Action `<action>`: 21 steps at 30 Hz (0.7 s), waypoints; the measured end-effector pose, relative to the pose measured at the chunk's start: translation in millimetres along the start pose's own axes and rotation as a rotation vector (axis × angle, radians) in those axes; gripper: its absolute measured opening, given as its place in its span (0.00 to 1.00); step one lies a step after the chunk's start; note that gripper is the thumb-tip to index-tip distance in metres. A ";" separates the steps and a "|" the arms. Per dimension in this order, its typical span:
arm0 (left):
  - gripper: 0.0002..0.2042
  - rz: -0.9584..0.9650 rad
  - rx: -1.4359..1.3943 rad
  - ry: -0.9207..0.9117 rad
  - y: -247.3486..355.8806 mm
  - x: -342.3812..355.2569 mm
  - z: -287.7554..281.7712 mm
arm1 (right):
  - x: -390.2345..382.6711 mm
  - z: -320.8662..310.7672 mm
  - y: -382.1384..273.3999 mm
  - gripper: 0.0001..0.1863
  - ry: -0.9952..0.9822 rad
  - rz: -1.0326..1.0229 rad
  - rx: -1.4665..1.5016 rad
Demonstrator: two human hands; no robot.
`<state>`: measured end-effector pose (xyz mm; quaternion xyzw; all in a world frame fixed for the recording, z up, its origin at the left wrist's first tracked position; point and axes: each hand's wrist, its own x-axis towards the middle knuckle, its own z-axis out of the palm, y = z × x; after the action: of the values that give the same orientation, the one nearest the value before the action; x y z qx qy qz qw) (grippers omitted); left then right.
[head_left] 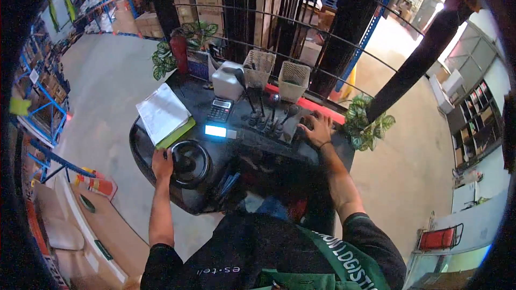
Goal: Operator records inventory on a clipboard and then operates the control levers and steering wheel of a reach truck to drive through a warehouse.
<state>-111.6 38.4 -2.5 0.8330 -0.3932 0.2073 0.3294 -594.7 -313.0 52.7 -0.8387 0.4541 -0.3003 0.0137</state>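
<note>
Two hands at the controls: left hand (pixel 162 166) curled at steering wheel (pixel 190 164), near left, can't tell if gripping; right hand (pixel 321 129) open, right of levers (pixel 263 122). Probably operating step; a lever move would call for closing fingers.

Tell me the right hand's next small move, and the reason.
Probably ease the right hand leftward onto the black levers: it is open and close beside them, while the left hand is at the steering wheel.
</note>
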 end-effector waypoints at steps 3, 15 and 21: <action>0.15 -0.098 -0.016 -0.051 -0.3 -7.5 -12.4 | -2.9 -2.5 -7.3 0.35 -0.028 0.006 0.019; 0.11 -0.067 -0.037 0.091 -6.0 -25.5 -33.6 | -25.1 -3.6 -22.2 0.38 -0.040 0.102 0.006; 0.11 -0.105 -0.042 0.073 -29.5 -30.2 -32.7 | -44.9 -2.6 -46.2 0.31 -0.058 0.115 -0.012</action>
<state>-109.3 91.3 -9.3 0.8373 -0.3410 0.2119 0.3713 -579.5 -250.7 46.4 -0.8196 0.5026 -0.2721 0.0392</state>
